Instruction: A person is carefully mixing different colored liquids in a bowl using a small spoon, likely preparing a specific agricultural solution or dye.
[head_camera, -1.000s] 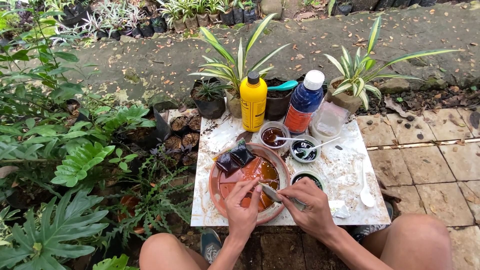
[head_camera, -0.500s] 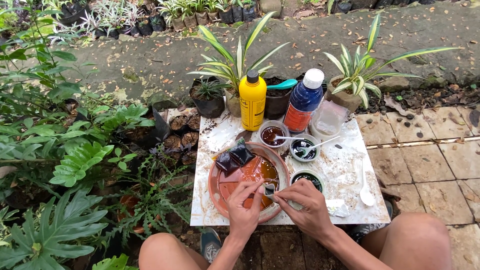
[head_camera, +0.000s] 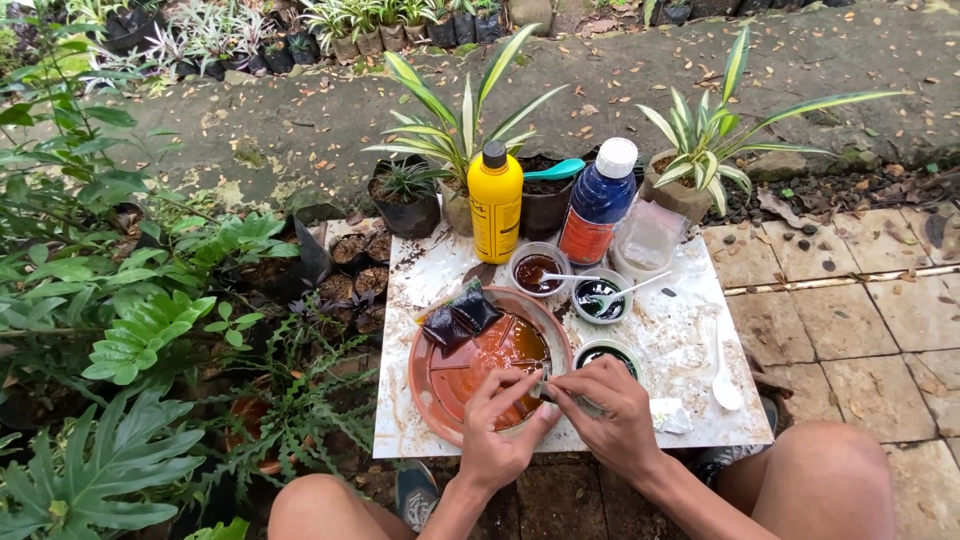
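Observation:
My left hand (head_camera: 502, 425) and my right hand (head_camera: 606, 405) meet over the near rim of a round terracotta dish (head_camera: 430, 385) holding orange-brown liquid. Between the fingertips of both hands is a small silvery sachet (head_camera: 545, 390), pinched from each side. Dark packets (head_camera: 458, 318) lie at the dish's far left edge. The dish sits on a stained white board (head_camera: 680, 340). Beyond it stand three small cups (head_camera: 600, 297) of dark liquid, two with white spoons in them.
A yellow bottle (head_camera: 495, 203), a blue bottle with a white cap (head_camera: 598, 205) and a clear bag (head_camera: 648, 237) stand at the board's far edge. A white spoon (head_camera: 722, 365) lies at right. Potted plants (head_camera: 405, 195) and leafy greenery (head_camera: 140, 330) crowd the left. My knees frame the bottom.
Both hands have drawn closer together over the dish's near rim, and the small sachet has come up between the fingertips.

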